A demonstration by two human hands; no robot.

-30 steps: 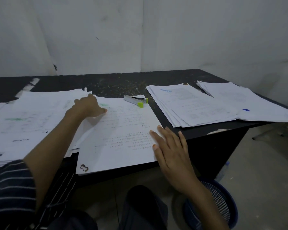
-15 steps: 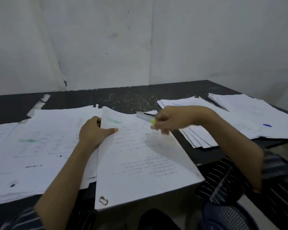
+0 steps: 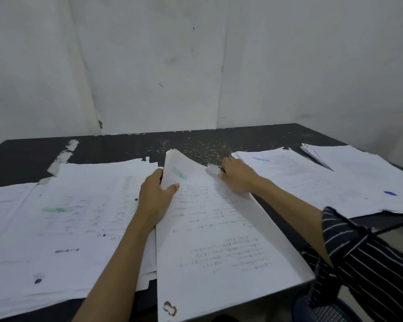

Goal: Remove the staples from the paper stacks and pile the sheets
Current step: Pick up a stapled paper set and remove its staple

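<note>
A stapled paper stack [image 3: 219, 240] with a green stamp lies in front of me on the black table [image 3: 126, 145], its near end over the table edge. My left hand [image 3: 155, 196] grips its left edge near the far corner, thumb on top, lifting that edge. My right hand [image 3: 236, 176] rests at the stack's far right corner, closed on the staple remover [image 3: 215, 168], which is mostly hidden and blurred. A wide pile of loose sheets [image 3: 63, 217] covers the table to the left.
Two more paper stacks lie to the right: one with a blue heading [image 3: 300, 180], another at the far right [image 3: 358, 166] with a blue mark. Small metal bits [image 3: 203, 149] are scattered behind the stack. A blue basket [image 3: 323, 310] sits below right.
My right hand went from flat on the sheet's near edge to the staple remover at the far corner and closed on it. My left hand lifted the stack's left edge.
</note>
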